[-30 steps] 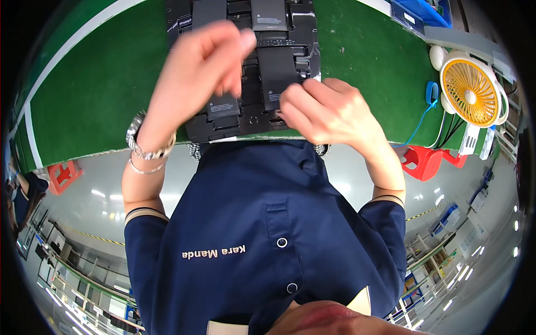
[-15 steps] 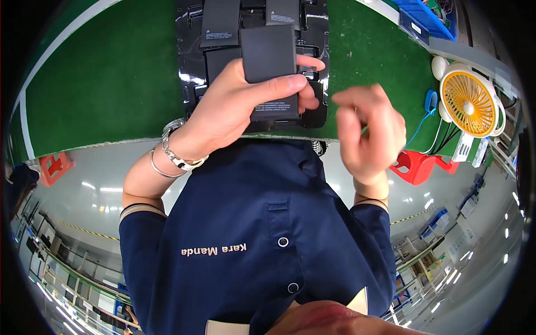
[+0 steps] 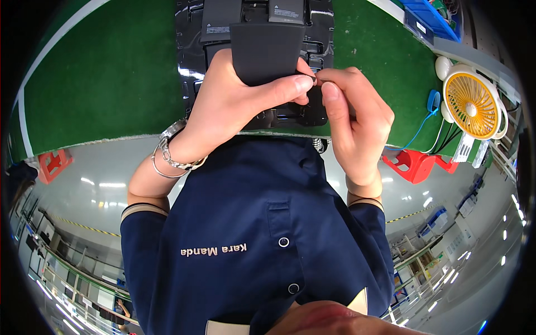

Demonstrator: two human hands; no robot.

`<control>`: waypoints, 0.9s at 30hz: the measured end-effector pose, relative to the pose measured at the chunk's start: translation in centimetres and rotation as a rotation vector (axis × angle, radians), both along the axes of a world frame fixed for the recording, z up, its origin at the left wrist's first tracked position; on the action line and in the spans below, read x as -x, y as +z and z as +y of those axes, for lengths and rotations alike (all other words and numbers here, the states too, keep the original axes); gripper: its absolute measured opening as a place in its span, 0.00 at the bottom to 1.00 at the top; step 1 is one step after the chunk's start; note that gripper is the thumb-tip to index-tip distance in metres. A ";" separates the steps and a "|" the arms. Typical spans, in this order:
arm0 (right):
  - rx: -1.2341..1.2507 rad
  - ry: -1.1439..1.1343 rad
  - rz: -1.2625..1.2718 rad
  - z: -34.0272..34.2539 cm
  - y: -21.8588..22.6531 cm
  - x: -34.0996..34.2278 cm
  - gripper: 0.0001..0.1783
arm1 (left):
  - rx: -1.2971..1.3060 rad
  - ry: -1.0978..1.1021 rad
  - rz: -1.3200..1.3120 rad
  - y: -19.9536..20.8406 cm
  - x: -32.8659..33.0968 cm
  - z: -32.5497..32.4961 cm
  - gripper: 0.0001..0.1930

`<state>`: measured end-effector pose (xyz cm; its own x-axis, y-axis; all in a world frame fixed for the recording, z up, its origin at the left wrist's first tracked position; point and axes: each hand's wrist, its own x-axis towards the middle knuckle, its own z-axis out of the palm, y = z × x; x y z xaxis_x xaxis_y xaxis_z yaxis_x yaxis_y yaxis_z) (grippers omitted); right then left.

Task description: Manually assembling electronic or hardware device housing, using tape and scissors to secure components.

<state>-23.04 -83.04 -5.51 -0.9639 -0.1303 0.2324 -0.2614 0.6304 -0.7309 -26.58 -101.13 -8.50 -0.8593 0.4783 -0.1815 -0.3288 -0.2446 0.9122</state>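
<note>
My left hand (image 3: 223, 106) is closed round a flat black battery pack (image 3: 267, 53), its thumb lying across the near edge and other fingertips showing past the right side. At the pack's near right corner, my right hand (image 3: 362, 114) pinches a thin dark lead (image 3: 322, 81) between thumb and forefinger. The lead's far end is too small to make out. Below the held pack lies a glossy black moulded tray (image 3: 188, 61). Two similar packs, a left one (image 3: 222, 14) and a right one (image 3: 286, 11), rest in its far part. My left hand hides some of the tray.
The tray stands on a green work mat (image 3: 111, 78) with a pale border line. At the right are a white fan with a yellow grille (image 3: 472, 106), a blue cord loop (image 3: 433, 101) and a blue bin (image 3: 432, 17). Red stools (image 3: 416, 166) stand beyond the table's near edge.
My right hand has moved left to the pack's corner and closed in a pinch on the lead. The held pack has tilted, and its printed label no longer shows.
</note>
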 end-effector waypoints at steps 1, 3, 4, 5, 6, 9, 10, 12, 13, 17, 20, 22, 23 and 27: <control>-0.003 -0.005 0.002 -0.1 0.0 -0.1 0.04 | 0.009 0.007 0.021 0.0 0.0 0.0 0.07; -0.025 0.003 0.032 -0.2 -0.2 -0.1 0.04 | 0.049 0.013 0.052 0.0 0.0 0.0 0.07; -0.036 0.006 0.047 -0.2 -0.2 0.0 0.04 | 0.068 0.016 0.068 0.0 0.1 0.0 0.07; -0.038 0.005 0.045 -0.3 -0.2 0.0 0.04 | 0.090 0.021 0.089 0.0 0.1 0.0 0.06; -0.040 0.005 0.043 -0.3 -0.2 0.0 0.05 | 0.111 0.026 0.110 0.1 0.1 0.0 0.06; -0.027 -0.004 0.037 -0.4 -0.3 -0.1 0.05 | 0.136 0.049 0.121 0.3 0.0 0.1 0.06; -0.020 -0.008 0.036 -0.4 -0.3 -0.1 0.05 | 0.137 0.059 0.116 0.4 -0.1 0.1 0.06; -0.017 -0.012 0.042 -0.4 -0.5 -0.1 0.05 | 0.122 0.073 0.116 0.3 -0.2 0.2 0.06; -0.014 -0.013 0.045 -0.4 -0.5 -0.1 0.05 | 0.116 0.081 0.115 0.3 -0.2 0.2 0.06; -0.033 -0.006 0.076 -0.6 -0.5 0.0 0.05 | 0.141 0.083 0.127 0.1 -0.3 0.2 0.06; -0.036 -0.011 0.065 -0.6 -0.4 0.0 0.05 | 0.167 0.060 0.137 0.0 -0.2 0.0 0.06; -0.029 -0.012 0.067 -0.6 -0.5 0.0 0.05 | 0.143 0.078 0.126 0.0 -0.3 0.1 0.06; -0.027 -0.013 0.065 -0.6 -0.5 0.0 0.05 | 0.140 0.082 0.128 0.0 -0.3 0.1 0.05; -0.039 -0.015 0.062 -0.6 -0.5 0.0 0.06 | 0.133 0.089 0.156 -0.1 -0.3 0.1 0.05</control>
<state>-23.02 -83.68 -6.01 -0.9497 -0.1257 0.2867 -0.2955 0.6626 -0.6882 -26.29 -101.05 -8.64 -0.9195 0.3802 -0.0996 -0.1639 -0.1408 0.9764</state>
